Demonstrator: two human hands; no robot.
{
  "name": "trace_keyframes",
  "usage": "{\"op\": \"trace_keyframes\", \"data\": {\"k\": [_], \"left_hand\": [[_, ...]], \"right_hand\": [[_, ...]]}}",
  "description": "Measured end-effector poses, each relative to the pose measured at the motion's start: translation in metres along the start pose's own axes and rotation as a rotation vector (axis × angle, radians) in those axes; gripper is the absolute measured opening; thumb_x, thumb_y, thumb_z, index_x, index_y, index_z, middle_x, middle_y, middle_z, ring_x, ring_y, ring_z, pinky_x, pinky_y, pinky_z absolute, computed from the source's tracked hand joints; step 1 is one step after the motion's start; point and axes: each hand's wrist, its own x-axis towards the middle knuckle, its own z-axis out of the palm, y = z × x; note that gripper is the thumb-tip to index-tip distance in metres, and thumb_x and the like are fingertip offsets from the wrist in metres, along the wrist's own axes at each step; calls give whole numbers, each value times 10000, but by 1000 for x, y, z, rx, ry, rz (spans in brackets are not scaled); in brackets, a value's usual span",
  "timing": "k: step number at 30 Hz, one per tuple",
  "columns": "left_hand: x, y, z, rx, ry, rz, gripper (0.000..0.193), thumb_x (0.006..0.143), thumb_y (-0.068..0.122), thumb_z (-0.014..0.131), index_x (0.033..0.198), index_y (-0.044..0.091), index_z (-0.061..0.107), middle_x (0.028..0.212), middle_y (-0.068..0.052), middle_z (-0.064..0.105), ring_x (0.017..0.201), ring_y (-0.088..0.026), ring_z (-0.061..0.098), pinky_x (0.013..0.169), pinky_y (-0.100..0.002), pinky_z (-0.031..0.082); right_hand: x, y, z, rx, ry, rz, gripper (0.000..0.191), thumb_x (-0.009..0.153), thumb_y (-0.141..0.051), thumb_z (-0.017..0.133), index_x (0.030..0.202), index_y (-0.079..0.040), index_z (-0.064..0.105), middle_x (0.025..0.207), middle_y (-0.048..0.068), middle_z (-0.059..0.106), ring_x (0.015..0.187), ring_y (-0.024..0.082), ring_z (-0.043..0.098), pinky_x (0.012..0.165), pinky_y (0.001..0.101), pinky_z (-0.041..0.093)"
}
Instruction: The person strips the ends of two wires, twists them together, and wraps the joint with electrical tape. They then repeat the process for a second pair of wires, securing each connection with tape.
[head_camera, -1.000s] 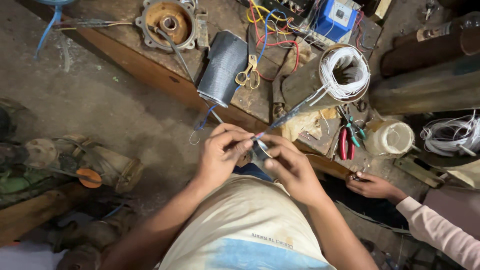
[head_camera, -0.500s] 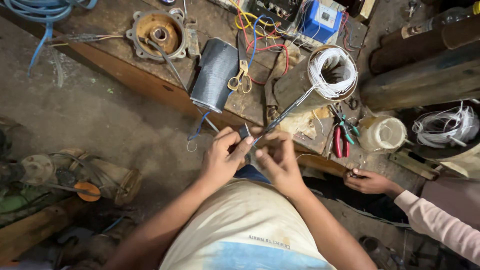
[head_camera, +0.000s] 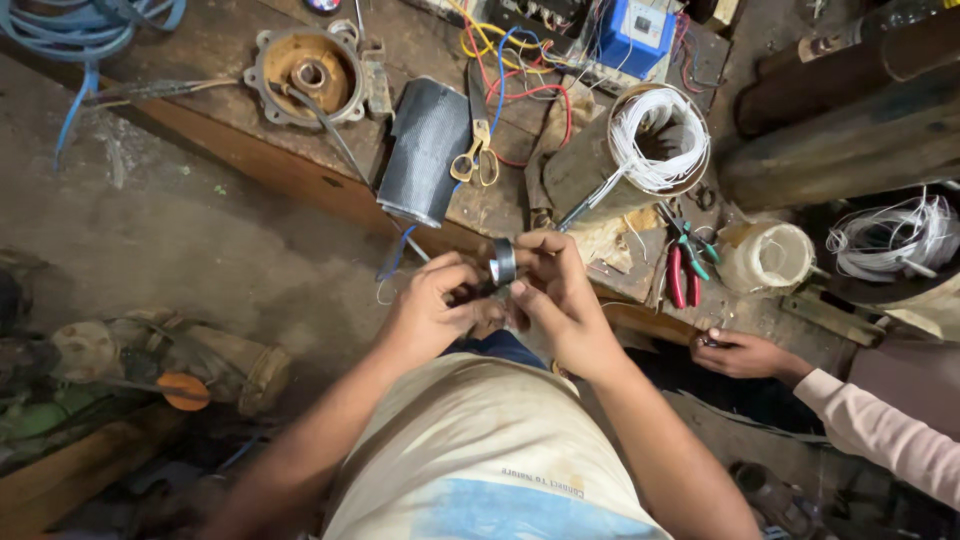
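My right hand (head_camera: 553, 292) grips a small dark roll of tape (head_camera: 503, 262) between thumb and fingers, just above my chest. My left hand (head_camera: 432, 305) is closed on the wire joint right beside the roll, fingertips touching it. A white wire runs from my hands up to a coil of white wire (head_camera: 657, 137) on the wooden bench (head_camera: 300, 160). What lies between my palms is hidden.
On the bench lie a dark mesh cylinder (head_camera: 427, 151), yellow-handled scissors (head_camera: 476, 160), a rusty round motor cover (head_camera: 306, 73), red and green pliers (head_camera: 686, 265) and a blue box (head_camera: 637, 33). Another person's hand (head_camera: 742, 352) rests at the right.
The camera has tilted so the bench slid down in view. My hands have shifted slightly, and the tape roll now shows plainly at my right fingertips.
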Motion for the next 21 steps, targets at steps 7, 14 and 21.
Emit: {"op": "trace_keyframes", "data": {"k": [7, 14, 21], "left_hand": [[11, -17, 29, -428, -59, -595, 351, 1027, 305, 627, 911, -26, 607, 765, -79, 571, 662, -201, 497, 589, -368, 409], [9, 0, -1, 101, 48, 6, 221, 988, 224, 687, 1049, 21, 627, 1032, -113, 608, 922, -289, 652, 793, -374, 530], [22, 6, 10, -105, -53, -117, 217, 944, 204, 707, 953, -13, 704, 884, -80, 655, 777, -174, 639, 668, -325, 506]], "right_hand": [[-3, 32, -3, -402, 189, -60, 175, 996, -182, 659, 1147, -93, 667, 848, -7, 610, 670, 75, 521, 581, 268, 445], [3, 24, -30, -833, 121, -230, 228, 1015, -329, 693, 1002, -103, 668, 603, -73, 494, 508, 69, 411, 496, 296, 351], [13, 4, -22, 87, 24, 157, 284, 985, -206, 619, 1252, -120, 667, 722, -80, 562, 587, 18, 480, 507, 203, 368]]}}
